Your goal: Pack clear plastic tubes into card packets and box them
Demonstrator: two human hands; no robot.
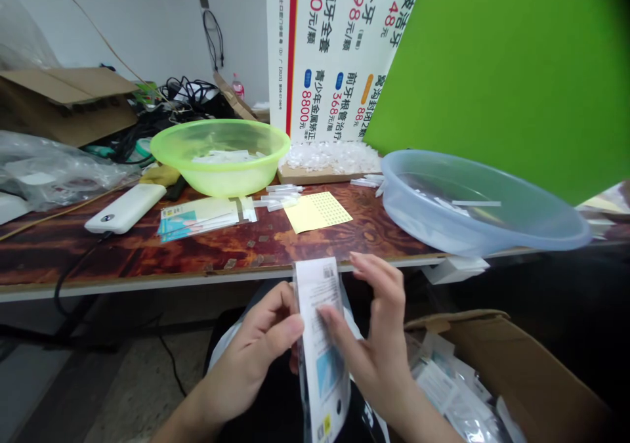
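Note:
A long, narrow clear plastic packet (319,364) with a white printed card inside is held up in front of the table edge, over my lap. My left hand (260,338) pinches its left side between thumb and fingers. My right hand (377,325) is at its right side, the thumb lying on the card's face and the other fingers spread apart beyond the edge. A blue picture and a small yellow mark show on the lower part of the card. What lies behind the card is hidden.
On the table are a green basin (221,180) of white pieces, a blue basin (443,233), a yellow sticker sheet (308,216), printed cards (197,216), a white power bank (125,208) and a heap of clear pieces (335,156). A cardboard box (522,358) of packets stands low right.

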